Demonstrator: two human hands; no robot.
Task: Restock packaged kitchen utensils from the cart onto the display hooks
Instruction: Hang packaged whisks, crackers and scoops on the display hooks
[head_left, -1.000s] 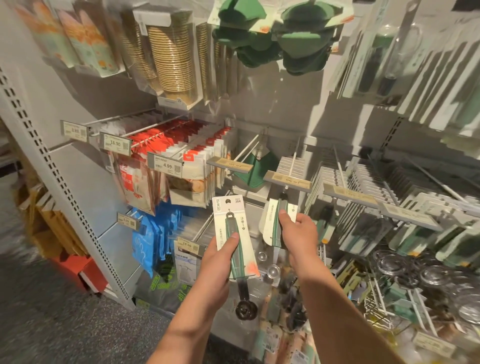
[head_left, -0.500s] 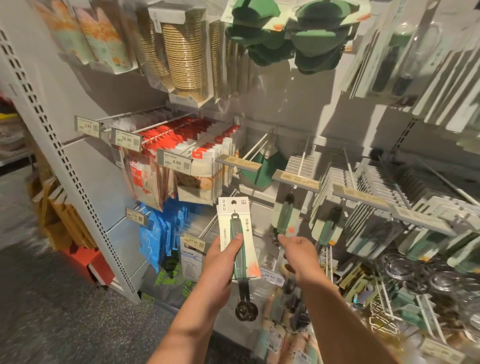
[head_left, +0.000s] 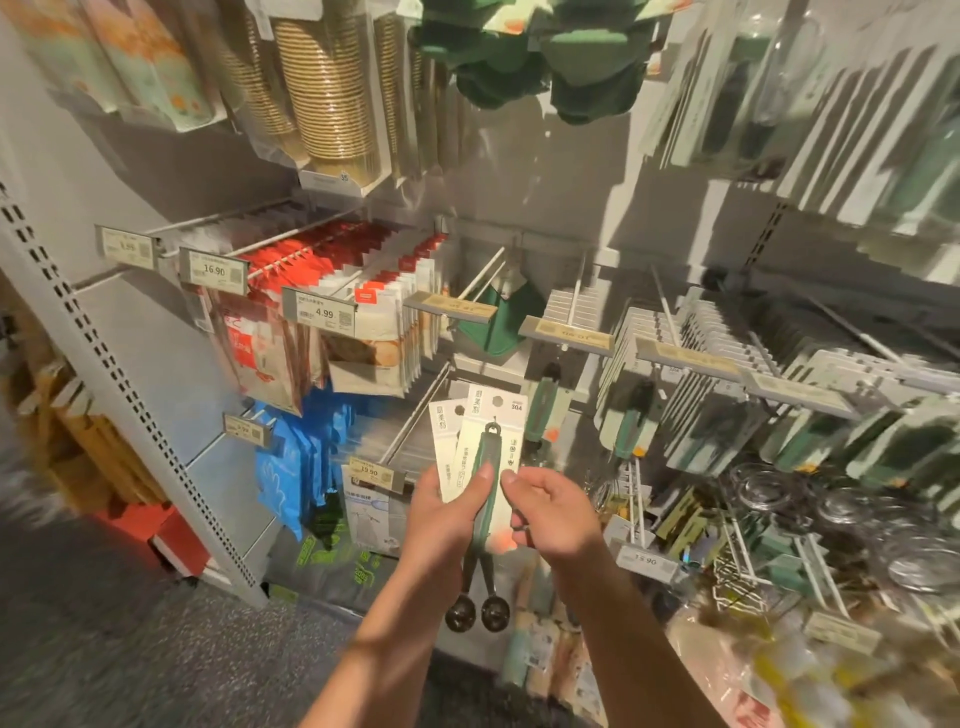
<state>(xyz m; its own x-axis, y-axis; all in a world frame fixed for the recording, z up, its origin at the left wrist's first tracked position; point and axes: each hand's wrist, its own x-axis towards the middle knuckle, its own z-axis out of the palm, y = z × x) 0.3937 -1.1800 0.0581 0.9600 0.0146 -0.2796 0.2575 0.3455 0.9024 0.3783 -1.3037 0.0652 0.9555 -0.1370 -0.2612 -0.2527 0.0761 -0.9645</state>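
The two carded scoops (head_left: 480, 467) sit fanned in the left hand (head_left: 441, 525), just below and left of the hook with the flipped-up price tag (head_left: 566, 332) where one green-handled pack (head_left: 543, 408) already hangs. The likeliest slip from here, as I judge it, is in separating the pair: the cards overlap closely, so a pull on the front one could drag the back one loose, and both would drop toward the packets on the lower shelf (head_left: 545, 654). A second risk is at the hook itself — the punched hole near each card's top is small, and the price tag stands across the hook's tip, so a card brought up askew could catch on the tag or bend rather than slide on.

The left hand is curled round the cards, thumb pressed over the front of the green handle, fingers behind; the two dark scoop bowls hang free below its wrist. The right hand (head_left: 553, 512) is half-curled just beside the cards, index fingertip and thumb at the right edge of the front card. Whether it has truly pinched that edge or only touches it I cannot tell — the motion blur hides the contact.
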